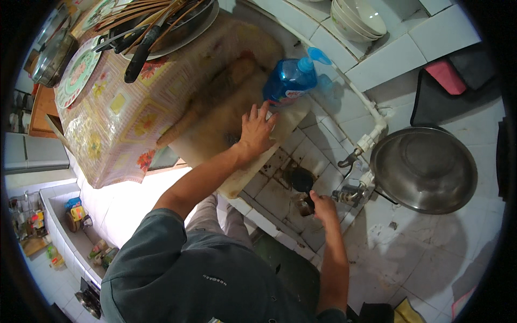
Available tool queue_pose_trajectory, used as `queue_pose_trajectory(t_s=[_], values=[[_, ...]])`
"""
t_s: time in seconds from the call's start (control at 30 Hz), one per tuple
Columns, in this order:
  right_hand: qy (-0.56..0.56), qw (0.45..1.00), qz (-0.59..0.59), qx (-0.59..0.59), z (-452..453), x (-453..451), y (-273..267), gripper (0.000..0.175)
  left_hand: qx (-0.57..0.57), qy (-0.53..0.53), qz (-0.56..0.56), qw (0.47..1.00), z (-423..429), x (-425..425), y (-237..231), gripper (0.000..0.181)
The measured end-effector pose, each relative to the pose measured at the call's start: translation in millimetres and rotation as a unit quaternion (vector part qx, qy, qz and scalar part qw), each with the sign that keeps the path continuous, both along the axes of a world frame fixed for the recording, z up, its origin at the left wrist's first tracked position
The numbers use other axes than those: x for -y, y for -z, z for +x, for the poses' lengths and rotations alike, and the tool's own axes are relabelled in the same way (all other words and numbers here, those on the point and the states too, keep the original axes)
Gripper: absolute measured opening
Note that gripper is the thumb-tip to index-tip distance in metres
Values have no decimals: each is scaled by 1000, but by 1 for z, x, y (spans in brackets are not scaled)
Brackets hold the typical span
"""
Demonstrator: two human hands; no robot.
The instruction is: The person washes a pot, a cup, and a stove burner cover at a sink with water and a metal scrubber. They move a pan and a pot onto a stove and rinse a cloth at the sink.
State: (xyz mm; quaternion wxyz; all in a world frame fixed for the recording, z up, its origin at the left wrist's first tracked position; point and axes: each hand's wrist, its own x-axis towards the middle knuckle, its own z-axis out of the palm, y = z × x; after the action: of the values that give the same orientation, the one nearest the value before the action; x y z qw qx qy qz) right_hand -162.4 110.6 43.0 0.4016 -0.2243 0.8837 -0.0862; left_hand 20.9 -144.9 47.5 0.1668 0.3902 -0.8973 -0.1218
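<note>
My left hand (258, 131) is spread over the edge of a pale, stained board (238, 177), fingers apart, beside a blue pump bottle of liquid soap (290, 82). A small whitish thing shows between its fingers; what it is I cannot tell. My right hand (324, 208) grips the handle of a black ladle-like utensil (302, 180), its round head low in the tiled sink (272, 198). A small brownish object (303, 208) lies under the handle. Right of the sink are a metal tap (348, 195) and another tap (349, 160) on a white pipe.
A steel basin (424, 169) leans at the tiled wall on the right. Stacked bowls (355, 22) stand on a tiled ledge. At upper left, a patterned plastic tablecloth (117, 121) bears a plate (79, 74), chopsticks (137, 12) and a black-handled utensil (141, 54). Dark cloths hang at upper right.
</note>
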Motion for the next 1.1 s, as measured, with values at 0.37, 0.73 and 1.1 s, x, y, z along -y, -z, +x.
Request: queue_pose_trajectory(t_s=[0.37, 0.73, 1.1], values=[[362, 665, -542, 365, 53, 74, 4, 36, -35, 20, 181, 983, 39, 54, -2, 69], [267, 682, -595, 329, 86, 207, 56, 35, -110, 37, 189, 975, 92, 4, -60, 65], [97, 800, -544, 234, 74, 202, 44, 45, -153, 98, 361, 915, 44, -57, -32, 63]])
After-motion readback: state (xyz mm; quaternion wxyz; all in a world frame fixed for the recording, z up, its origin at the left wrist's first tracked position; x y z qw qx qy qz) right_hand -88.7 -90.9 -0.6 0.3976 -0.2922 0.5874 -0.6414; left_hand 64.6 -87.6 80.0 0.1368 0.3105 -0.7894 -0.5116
